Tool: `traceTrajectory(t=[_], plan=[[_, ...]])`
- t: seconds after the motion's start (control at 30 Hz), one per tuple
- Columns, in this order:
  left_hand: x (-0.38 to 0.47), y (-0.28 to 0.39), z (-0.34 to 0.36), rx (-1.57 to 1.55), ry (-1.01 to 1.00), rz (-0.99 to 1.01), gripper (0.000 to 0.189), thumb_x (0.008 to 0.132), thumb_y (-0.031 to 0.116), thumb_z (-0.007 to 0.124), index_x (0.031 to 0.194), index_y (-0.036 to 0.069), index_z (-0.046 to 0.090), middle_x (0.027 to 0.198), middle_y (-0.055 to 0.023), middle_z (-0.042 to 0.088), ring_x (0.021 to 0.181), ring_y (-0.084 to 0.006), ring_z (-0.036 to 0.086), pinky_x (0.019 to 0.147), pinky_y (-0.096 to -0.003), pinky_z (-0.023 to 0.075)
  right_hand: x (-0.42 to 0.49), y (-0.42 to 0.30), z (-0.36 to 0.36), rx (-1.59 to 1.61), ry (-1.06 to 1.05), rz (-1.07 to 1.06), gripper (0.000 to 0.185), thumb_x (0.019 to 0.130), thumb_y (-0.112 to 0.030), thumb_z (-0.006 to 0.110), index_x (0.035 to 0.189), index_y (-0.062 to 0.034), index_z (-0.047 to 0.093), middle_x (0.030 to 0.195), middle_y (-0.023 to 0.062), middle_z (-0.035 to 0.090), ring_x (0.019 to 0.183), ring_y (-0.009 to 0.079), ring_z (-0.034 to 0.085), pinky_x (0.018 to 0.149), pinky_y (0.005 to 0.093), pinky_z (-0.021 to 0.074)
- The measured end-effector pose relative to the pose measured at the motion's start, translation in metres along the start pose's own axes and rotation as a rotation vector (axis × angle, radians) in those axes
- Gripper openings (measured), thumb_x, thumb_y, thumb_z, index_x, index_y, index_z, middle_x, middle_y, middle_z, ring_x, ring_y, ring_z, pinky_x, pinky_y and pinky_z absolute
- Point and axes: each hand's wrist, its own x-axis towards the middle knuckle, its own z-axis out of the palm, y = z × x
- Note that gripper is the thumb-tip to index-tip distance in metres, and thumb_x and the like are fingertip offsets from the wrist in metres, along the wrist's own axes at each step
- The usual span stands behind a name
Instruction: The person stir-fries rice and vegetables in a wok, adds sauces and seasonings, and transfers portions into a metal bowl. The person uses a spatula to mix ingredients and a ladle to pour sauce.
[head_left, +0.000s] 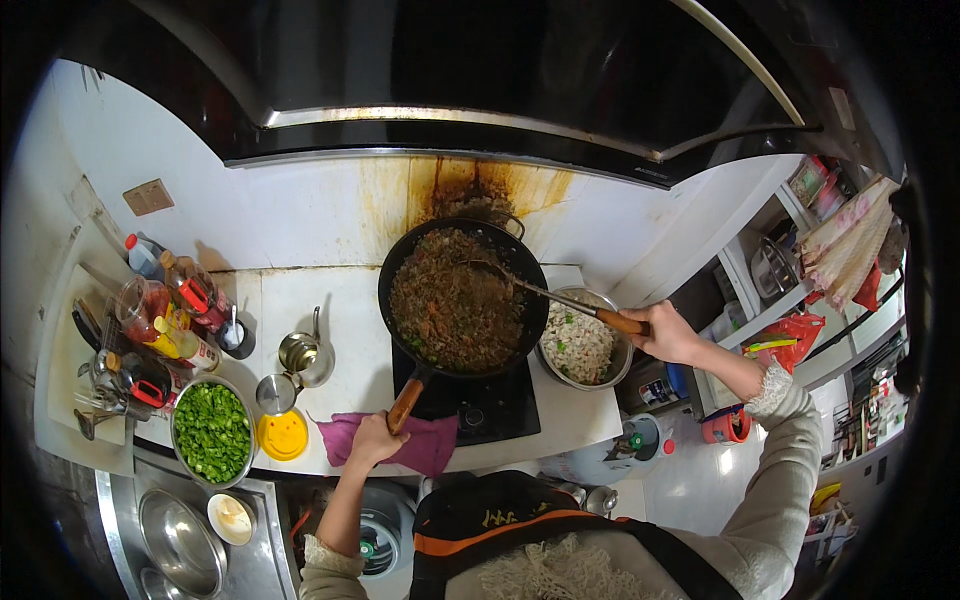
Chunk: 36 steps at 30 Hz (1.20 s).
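A black wok (388, 307) sits on a black cooktop (495, 420), holding a brown chopped mixture (457, 307) flecked with green and orange. My left hand (377, 440) grips the wok's wooden handle (406, 406), just above a purple cloth (435, 442) on the counter. In my right hand (665, 332) is the wooden handle of a long metal spatula (551, 295); its head is partly buried in the mixture. Below that shaft, to the wok's right, stands a metal bowl (626, 360) filled with pale diced food (576, 345) and bits of green.
On the left counter are a bowl of chopped green vegetables (214, 435), a yellow lid (283, 435), a metal oil pot (300, 351) and several sauce bottles (187, 285). A range hood (465, 135) overhangs the wok. Gas cylinders (611, 457) stand below the counter. Shelves (757, 285) line the right.
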Motion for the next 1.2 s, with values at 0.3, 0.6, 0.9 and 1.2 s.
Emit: traceTrajectory(t=[0.3,0.6,0.9,1.2], plan=[[0.003,-0.001,0.005,0.011,0.038,0.027,0.036,0.062,0.016,0.067,0.087,-0.008,0.057,0.081,-0.0284,0.059,0.082,-0.0410,0.059,0.073,-0.0432,0.0491,0.022,-0.017,-0.024,0.027,-0.466,0.256,0.018,0.077,-0.007,0.058,0.093,0.0020,0.060,0.053,0.0073,0.049,0.045,0.0142,0.049,0.044,0.0284,0.0444],[0.003,0.004,0.003,0.071,0.009,-0.023,0.031,0.061,0.008,0.064,0.086,-0.009,0.057,0.084,-0.0276,0.060,0.082,-0.0405,0.059,0.075,-0.0423,0.0496,0.004,-0.046,0.068,1.303,-0.610,0.941,0.013,0.079,-0.011,0.064,0.081,0.0007,0.058,0.062,0.0035,0.050,0.040,0.0030,0.031,0.032,0.0193,0.0221],[-0.001,0.010,0.007,0.126,0.110,-0.027,0.030,0.061,0.011,0.063,0.085,-0.006,0.057,0.081,-0.0269,0.060,0.079,-0.0401,0.060,0.072,-0.0441,0.0497,-0.017,-0.013,0.128,1.202,-0.250,0.601,0.016,0.078,-0.001,0.061,0.092,0.0055,0.058,0.061,0.0035,0.051,0.043,0.0061,0.042,0.035,0.0220,0.0300],[-0.002,0.005,0.011,0.090,0.100,-0.056,0.032,0.063,0.014,0.063,0.088,-0.005,0.057,0.084,-0.0261,0.060,0.081,-0.0394,0.060,0.074,-0.0430,0.0497,-0.029,-0.003,0.048,0.430,-0.031,0.181,0.043,0.068,0.001,0.063,0.109,0.0072,0.055,0.075,0.0180,0.063,0.060,0.0089,0.055,0.058,0.0251,0.0475]])
